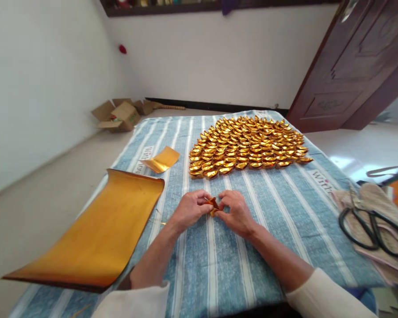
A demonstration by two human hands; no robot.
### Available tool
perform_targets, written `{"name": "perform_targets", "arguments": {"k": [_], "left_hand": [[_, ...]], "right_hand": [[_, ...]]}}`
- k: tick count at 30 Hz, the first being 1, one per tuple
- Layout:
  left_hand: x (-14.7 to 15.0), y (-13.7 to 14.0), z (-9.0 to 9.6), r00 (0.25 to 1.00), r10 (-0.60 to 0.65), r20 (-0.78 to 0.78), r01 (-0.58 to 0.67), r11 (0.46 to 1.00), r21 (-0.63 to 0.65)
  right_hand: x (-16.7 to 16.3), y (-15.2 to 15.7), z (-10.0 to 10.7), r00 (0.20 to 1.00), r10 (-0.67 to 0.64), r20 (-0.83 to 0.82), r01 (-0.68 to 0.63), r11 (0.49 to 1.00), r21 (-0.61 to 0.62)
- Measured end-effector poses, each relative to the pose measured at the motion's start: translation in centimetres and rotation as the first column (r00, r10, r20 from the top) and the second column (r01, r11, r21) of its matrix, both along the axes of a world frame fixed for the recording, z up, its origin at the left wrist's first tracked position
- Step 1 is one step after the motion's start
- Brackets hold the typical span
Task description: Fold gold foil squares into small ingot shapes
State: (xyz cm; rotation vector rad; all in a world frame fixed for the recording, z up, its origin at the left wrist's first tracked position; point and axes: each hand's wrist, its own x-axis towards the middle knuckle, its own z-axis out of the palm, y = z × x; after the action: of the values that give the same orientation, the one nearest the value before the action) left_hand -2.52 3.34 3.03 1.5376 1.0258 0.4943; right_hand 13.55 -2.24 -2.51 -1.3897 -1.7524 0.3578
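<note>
Between my two hands, just above the striped cloth, is a small folded piece of gold foil paper (213,203). The fingertips of my left hand (193,207) pinch its left side. My right hand (236,211) pinches the opposite side with thumb and fingers. Parts of the folded piece are hidden behind the fingers. Beyond the hands lie many boat-shaped gold paper ingots (248,148) in close rows. A large stack of gold foil sheets (99,229) lies left of my left arm, and a smaller gold sheet (164,159) rests behind it.
Black-handled scissors (374,234) lie on a pinkish cloth (389,207) at the right edge. A blue-and-white striped tablecloth (268,247) covers the table. On the floor at the back left stands an open cardboard box (126,115). A dark red door (345,75) stands at the right.
</note>
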Motion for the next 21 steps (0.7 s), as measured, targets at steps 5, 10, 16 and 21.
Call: {"name": "perform_targets", "arguments": {"k": [5,10,16,21], "left_hand": [[-0.1,-0.8,-0.2,0.985,0.112,0.13,-0.109,0.993,-0.035],[0.1,-0.9,-0.7,0.963,0.198,0.184,-0.181,0.978,-0.107],[0.5,-1.3,-1.0,0.932,0.274,0.237,-0.228,0.952,-0.202],[0.5,-1.5,-1.0,0.924,0.302,0.235,-0.245,0.939,-0.241]], "right_hand": [[0.0,-0.1,0.5,0.999,-0.006,-0.05,0.008,0.999,0.037],[-0.3,-0.4,0.6,0.999,0.021,-0.049,-0.017,0.997,0.078],[-0.3,-0.6,0.3,1.0,0.002,-0.006,-0.001,0.995,0.097],[-0.4,-0.7,0.6,0.997,-0.038,-0.068,0.04,0.999,0.023]]}}
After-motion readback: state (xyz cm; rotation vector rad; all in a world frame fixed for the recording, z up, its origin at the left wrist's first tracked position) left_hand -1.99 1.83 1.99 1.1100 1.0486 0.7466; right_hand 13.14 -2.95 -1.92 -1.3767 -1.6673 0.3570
